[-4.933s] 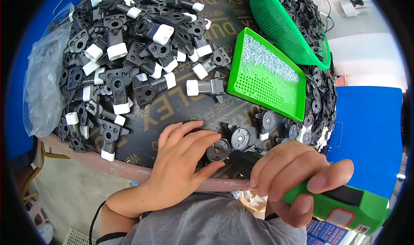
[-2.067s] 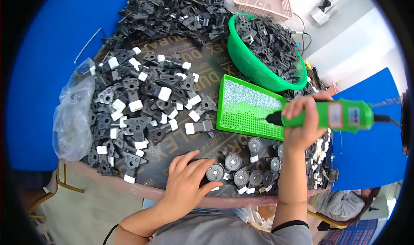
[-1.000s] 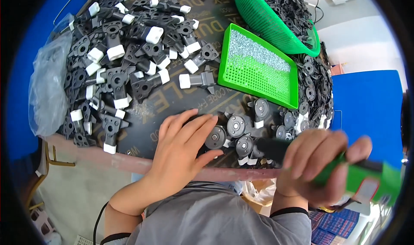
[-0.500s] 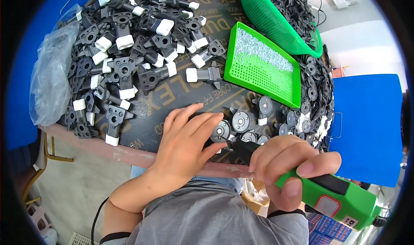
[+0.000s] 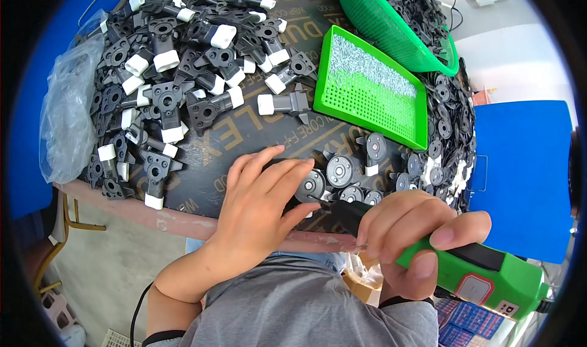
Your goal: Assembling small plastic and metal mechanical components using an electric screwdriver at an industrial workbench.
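My right hand is wrapped round a green electric screwdriver with a black nose. Its thin bit points left and reaches the near edge of a black plastic part with a round grey disc. My left hand curls over that part, thumb below and fingers above, steadying it on the table near the front edge. The palm hides most of the part. Just right of it lie several similar disc-topped parts, among them one disc and another with a white end.
A heap of black parts with white ends covers the left. A green tray of small silvery screws stands at the back, by a green basket full of black parts. A plastic bag lies far left; more discs pile up right.
The screwdriver and my right hand have shifted slightly right. My left hand keeps its hold on the disc part. The whole view has drifted a little.
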Action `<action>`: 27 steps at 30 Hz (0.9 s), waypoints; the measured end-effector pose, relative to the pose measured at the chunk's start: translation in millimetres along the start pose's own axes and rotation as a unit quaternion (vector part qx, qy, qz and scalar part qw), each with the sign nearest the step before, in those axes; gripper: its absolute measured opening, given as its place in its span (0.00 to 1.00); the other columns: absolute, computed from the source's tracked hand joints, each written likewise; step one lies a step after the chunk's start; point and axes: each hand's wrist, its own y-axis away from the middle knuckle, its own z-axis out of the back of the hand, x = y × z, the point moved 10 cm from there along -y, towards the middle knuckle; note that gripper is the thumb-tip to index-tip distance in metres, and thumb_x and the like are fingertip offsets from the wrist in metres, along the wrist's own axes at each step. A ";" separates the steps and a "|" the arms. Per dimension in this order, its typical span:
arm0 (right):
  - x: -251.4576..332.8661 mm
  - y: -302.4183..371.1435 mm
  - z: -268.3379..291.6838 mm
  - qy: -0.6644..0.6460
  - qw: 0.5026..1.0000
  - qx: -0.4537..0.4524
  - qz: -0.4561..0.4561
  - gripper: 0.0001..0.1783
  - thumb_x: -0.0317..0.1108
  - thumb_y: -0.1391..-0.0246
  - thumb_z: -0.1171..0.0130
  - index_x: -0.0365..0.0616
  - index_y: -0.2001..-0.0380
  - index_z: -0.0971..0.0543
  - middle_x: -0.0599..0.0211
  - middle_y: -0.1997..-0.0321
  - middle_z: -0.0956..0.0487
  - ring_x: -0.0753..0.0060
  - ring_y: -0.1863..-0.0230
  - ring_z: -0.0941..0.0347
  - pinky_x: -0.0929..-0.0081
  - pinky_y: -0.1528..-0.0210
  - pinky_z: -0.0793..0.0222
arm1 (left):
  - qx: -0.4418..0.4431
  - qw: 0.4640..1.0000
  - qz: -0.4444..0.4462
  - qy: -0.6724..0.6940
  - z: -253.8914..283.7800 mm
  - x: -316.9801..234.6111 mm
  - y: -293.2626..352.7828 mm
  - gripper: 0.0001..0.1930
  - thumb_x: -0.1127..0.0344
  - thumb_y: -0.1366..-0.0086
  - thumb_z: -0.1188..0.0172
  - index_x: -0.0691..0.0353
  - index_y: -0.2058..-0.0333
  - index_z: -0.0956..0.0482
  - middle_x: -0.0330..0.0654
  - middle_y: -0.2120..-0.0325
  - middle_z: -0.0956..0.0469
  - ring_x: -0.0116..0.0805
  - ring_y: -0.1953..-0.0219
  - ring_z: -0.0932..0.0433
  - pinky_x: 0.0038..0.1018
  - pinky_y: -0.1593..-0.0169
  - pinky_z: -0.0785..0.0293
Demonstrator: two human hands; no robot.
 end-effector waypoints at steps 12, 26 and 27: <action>12.0 -3.2 4.4 -0.018 0.998 -0.024 0.056 0.14 0.32 0.38 0.49 0.44 0.54 0.40 0.63 0.80 0.29 0.71 0.84 0.31 0.74 0.84 0.28 | -0.031 0.995 0.008 0.093 10.4 3.6 -0.7 0.17 0.68 0.59 0.23 0.57 0.67 0.15 0.40 0.48 0.21 0.49 0.40 0.29 0.41 0.39 0.36; 13.6 -1.1 4.3 -0.031 0.996 -0.022 0.077 0.15 0.32 0.39 0.48 0.43 0.54 0.40 0.62 0.79 0.28 0.71 0.83 0.30 0.75 0.84 0.26 | -0.058 0.993 0.000 0.103 17.1 4.3 -1.6 0.10 0.73 0.59 0.26 0.56 0.74 0.14 0.39 0.53 0.18 0.47 0.42 0.26 0.41 0.41 0.35; 12.7 -0.8 4.0 -0.032 0.996 -0.023 0.076 0.15 0.32 0.39 0.48 0.43 0.54 0.40 0.62 0.79 0.28 0.71 0.83 0.30 0.75 0.84 0.26 | -0.052 0.993 -0.006 0.104 16.1 3.3 -2.4 0.10 0.73 0.59 0.26 0.56 0.74 0.15 0.39 0.53 0.18 0.47 0.43 0.26 0.41 0.41 0.35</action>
